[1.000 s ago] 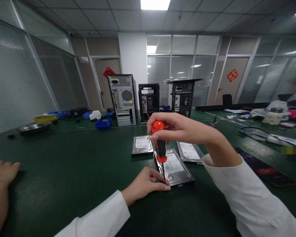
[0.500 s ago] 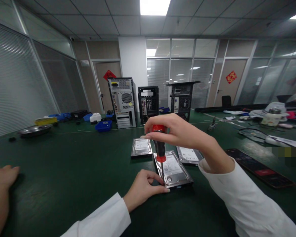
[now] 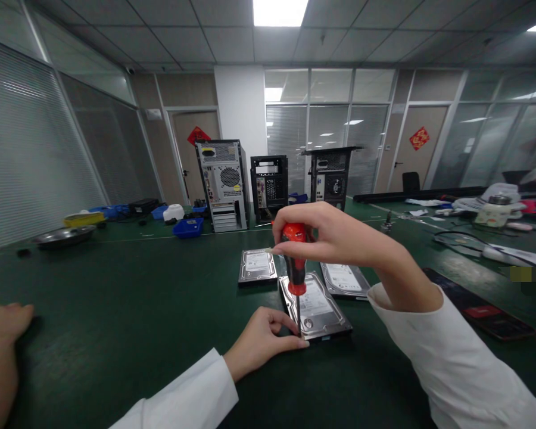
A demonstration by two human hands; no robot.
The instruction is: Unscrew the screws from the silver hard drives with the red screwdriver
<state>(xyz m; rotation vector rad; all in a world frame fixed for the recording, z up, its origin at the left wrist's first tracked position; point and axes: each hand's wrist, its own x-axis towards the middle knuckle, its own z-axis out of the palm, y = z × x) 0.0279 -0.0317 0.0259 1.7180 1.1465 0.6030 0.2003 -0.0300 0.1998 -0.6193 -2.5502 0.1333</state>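
Observation:
My right hand (image 3: 315,235) is closed around the handle of a red and black screwdriver (image 3: 296,271), held upright. Its shaft reaches down to the near left corner of a hard drive (image 3: 317,307) lying label up on the table. At that same corner, the thumb and fingers of my left hand (image 3: 265,336) pinch the drive's edge, close around the screwdriver's tip. Exactly what the tip touches is hidden by the fingers. Two more hard drives lie just behind, one on the left (image 3: 256,266) and one on the right (image 3: 345,279).
Three computer cases (image 3: 227,185) stand at the back of the green table (image 3: 138,322). A blue tray (image 3: 188,228) and a metal dish (image 3: 65,236) are to the left, a phone (image 3: 480,307) to the right. Another person's hand (image 3: 4,325) rests at the left edge.
My right hand has shifted slightly to the right and turned around the screwdriver's handle, with the screwdriver now more upright. My left hand stays at the drive's corner.

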